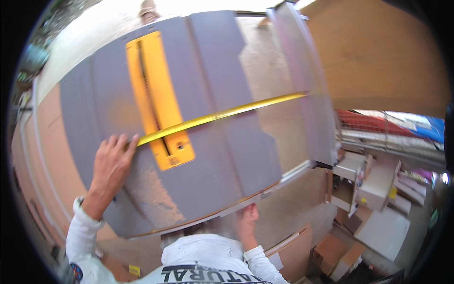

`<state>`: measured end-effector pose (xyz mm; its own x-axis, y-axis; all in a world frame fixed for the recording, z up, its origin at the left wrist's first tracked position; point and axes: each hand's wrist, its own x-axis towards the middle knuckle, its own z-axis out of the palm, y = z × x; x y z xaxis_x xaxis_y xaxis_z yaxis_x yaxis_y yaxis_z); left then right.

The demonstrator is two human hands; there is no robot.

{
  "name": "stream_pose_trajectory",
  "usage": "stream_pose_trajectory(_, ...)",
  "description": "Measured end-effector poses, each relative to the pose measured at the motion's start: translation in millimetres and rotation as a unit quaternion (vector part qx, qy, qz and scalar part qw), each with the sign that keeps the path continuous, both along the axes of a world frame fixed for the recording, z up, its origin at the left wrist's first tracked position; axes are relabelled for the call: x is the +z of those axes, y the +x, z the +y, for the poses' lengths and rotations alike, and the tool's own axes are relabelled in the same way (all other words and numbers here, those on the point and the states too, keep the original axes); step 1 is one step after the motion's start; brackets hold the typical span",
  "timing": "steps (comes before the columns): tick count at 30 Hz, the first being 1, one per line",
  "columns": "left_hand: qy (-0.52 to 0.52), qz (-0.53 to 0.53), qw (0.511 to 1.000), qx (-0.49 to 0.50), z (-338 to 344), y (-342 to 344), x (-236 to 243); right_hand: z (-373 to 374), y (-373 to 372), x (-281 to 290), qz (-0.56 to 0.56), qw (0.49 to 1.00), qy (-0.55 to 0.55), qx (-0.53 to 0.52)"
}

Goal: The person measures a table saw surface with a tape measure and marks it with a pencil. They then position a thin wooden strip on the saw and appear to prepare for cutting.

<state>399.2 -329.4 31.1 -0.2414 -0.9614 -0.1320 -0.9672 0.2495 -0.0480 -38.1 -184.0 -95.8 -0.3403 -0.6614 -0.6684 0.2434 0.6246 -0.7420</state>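
Observation:
A grey table saw top [227, 156] lies in front of me, with a yellow throat plate [161, 99] let into it. The dark slot in the plate runs away from me. My left hand [113, 158] rests over the left part of the top, its fingers closed on one end of a yellow tape measure [217, 115]. The stretched tape crosses the plate and reaches the long metal fence [307, 90] on the right. Below the front edge of the saw, my right hand [248, 218] is closed at the front rail [222, 210]; what it grips is hidden.
Sawdust [161, 196] lies near the front left of the top. Beyond the fence extends a brown wooden board [383, 57]. Wooden offcuts and boxes [378, 184] are piled on the floor at right. Pale boards [42, 175] stand along the left. A foot [149, 12] shows at the far edge.

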Motion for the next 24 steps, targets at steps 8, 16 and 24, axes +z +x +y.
stream_pose_trajectory(8,0.019,-0.059,0.998,-0.018,-7.1,2.6,-1.8,-8.1,10.1,11.3,-0.057,0.997,-0.046,-0.008)
stream_pose_trajectory(16,0.031,-0.040,0.999,-0.002,-6.1,1.4,0.4,-8.3,9.2,8.6,-0.059,0.996,-0.060,-0.004)
stream_pose_trajectory(24,0.028,-0.047,0.999,0.000,-6.5,0.4,-0.8,-7.3,4.4,6.7,-0.056,0.996,-0.066,0.014)
